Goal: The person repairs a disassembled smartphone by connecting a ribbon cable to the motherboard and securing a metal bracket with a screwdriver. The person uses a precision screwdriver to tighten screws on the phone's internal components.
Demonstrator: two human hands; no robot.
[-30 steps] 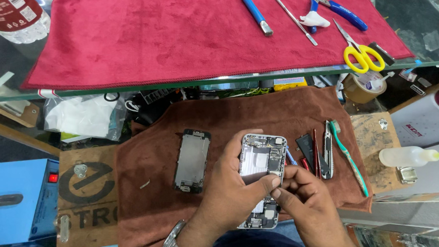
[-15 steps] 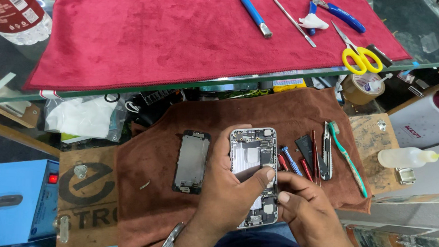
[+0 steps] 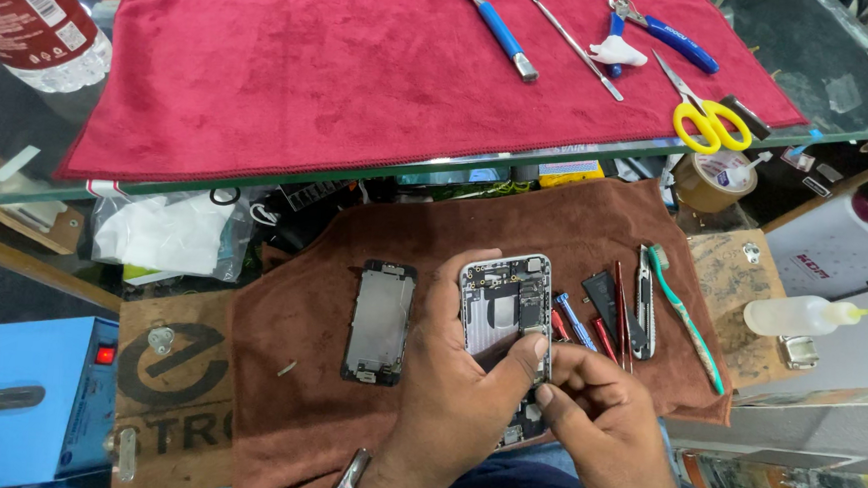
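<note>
The left hand [image 3: 456, 399] grasps the opened phone [image 3: 506, 312], thumb across its insides. The right hand [image 3: 598, 421], at 3 o'clock, pinches at its lower edge. The screen panel [image 3: 379, 322] lies at 9 o'clock, screwdrivers [image 3: 588, 331] at 2 o'clock, on the brown cloth [image 3: 286, 415].

Since one second ago, your left hand [image 3: 456, 394] has lifted the opened phone body [image 3: 506, 312] a little higher over the brown cloth [image 3: 299, 366], so more of its inside shows above your fingers. Your left thumb [image 3: 517, 362] now lies across the lower middle of the phone instead of beside it. Your right hand [image 3: 603, 421] has moved from the phone's right edge to its lower right corner, and its fingertips [image 3: 550, 394] now pinch there, touching the thumb of your left hand.
</note>
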